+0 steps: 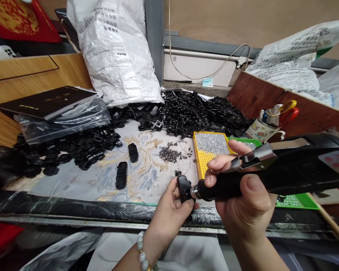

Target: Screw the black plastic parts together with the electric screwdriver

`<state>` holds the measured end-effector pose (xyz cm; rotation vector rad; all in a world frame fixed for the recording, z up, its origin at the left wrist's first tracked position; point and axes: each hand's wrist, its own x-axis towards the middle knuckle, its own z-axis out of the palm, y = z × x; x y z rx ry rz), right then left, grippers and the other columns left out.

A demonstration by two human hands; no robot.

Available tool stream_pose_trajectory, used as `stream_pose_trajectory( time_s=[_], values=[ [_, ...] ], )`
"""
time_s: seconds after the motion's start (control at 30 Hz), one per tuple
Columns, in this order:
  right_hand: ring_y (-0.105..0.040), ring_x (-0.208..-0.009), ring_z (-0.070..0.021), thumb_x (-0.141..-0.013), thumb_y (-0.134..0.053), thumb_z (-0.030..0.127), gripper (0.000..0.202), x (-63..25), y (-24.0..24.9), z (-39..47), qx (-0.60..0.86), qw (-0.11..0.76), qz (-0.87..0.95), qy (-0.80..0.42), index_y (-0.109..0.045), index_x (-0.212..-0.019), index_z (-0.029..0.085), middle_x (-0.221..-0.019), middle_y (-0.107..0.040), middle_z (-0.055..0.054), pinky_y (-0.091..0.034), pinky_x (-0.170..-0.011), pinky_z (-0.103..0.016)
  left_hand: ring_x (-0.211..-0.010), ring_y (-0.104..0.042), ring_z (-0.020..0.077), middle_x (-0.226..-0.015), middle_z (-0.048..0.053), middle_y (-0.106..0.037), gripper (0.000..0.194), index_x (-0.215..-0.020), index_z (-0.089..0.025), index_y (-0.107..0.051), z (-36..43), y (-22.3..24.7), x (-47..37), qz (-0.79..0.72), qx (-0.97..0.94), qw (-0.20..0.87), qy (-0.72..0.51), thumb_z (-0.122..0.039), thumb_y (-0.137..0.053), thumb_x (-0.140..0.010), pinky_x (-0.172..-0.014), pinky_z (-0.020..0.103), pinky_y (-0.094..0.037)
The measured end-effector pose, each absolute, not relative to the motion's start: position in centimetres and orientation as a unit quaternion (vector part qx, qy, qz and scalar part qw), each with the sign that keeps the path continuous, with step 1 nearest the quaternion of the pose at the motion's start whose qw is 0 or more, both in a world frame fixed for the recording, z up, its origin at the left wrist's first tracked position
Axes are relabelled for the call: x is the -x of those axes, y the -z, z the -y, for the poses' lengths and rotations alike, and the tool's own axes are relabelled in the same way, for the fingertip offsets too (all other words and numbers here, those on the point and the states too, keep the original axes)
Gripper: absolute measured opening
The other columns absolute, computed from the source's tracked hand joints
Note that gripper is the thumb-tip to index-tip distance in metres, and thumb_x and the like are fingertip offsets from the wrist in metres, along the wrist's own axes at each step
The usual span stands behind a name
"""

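Black part (182, 188): near edge of the worktop (81, 184), right of centre, raised in the left hand (168, 214). Handling, judged by eye: light, stiff, probably moulded plastic; smooth face may slip a little; not obviously fragile, though small fittings could mark or crack under force. Best grip: by the long side edges, clear of the driver tip.

Appearance: black, elongated, rounded end, slight sheen. Lower portion hidden by fingers and tool; details there not readable.

Left hand: closed, thumb and fingers pinching the part. Right hand: (245, 203) wrapped round a black power driver (223, 188), index finger extended along its metal lever; metal nose at the part, exact contact unclear.

Outward: two similar black pieces (133, 153) lie flat, left of the part, apart from each other. Loose small fittings (171, 152) scattered just beyond. Yellow tray (199, 165) of silvery bits to the right; green tray (311, 201) nearer, partly behind the right forearm. Heap of black components (183, 113) at the far side; ring-like black pieces (84, 150) at left.
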<state>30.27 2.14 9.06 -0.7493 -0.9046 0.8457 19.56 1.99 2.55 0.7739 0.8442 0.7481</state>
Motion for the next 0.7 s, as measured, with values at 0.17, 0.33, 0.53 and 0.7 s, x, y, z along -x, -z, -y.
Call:
stream_pose_trajectory(
  time_s=[0.17,0.33,0.53,0.7],
  values=[
    [-0.054,-0.056,-0.0096,-0.081,-0.053,0.036,0.037,-30.25,-8.85,-1.92,0.348,0.744,0.437,-0.367,-0.044,-0.113,0.018,-0.082,-0.055,-0.003,-0.048,-0.050,-0.023,-0.074,-0.054,0.0103,-0.096,0.004,-0.055,0.042,-0.111,-0.019,-0.038,-1.98,-2.47,-19.58,-0.394,-0.357,0.774,-0.344,-0.022,-0.058,-0.075,-0.074,0.025,-0.047],
    [-0.054,-0.056,-0.0097,-0.080,-0.054,0.038,0.041,-30.25,-8.80,-1.83,0.355,0.743,0.444,-0.353,-0.043,-0.114,0.018,-0.081,-0.056,-0.003,-0.049,-0.053,-0.025,-0.081,-0.056,0.0133,-0.096,0.005,-0.055,0.045,-0.111,-0.019,-0.037,-2.11,-2.40,-19.74,-0.400,-0.347,0.774,-0.348,-0.021,-0.060,-0.073,-0.078,0.028,-0.048],
    [-0.054,-0.056,-0.0099,-0.081,-0.053,0.037,0.040,-30.16,-8.72,-1.90,0.348,0.744,0.447,-0.354,-0.042,-0.114,0.017,-0.082,-0.056,-0.003,-0.048,-0.051,-0.024,-0.075,-0.056,0.0114,-0.093,0.004,-0.056,0.045,-0.111,-0.018,-0.036,-2.16,-2.68,-19.74,-0.409,-0.348,0.771,-0.342,-0.022,-0.059,-0.072,-0.077,0.027,-0.048],
    [-0.054,-0.056,-0.0095,-0.083,-0.050,0.033,0.036,-30.10,-8.53,-1.98,0.329,0.742,0.478,-0.337,-0.044,-0.114,0.017,-0.080,-0.055,-0.003,-0.048,-0.048,-0.022,-0.077,-0.056,0.0116,-0.091,0.003,-0.057,0.045,-0.108,-0.017,-0.038,-2.18,-3.18,-19.88,-0.410,-0.335,0.772,-0.351,-0.019,-0.060,-0.069,-0.075,0.023,-0.047]
  ],
)
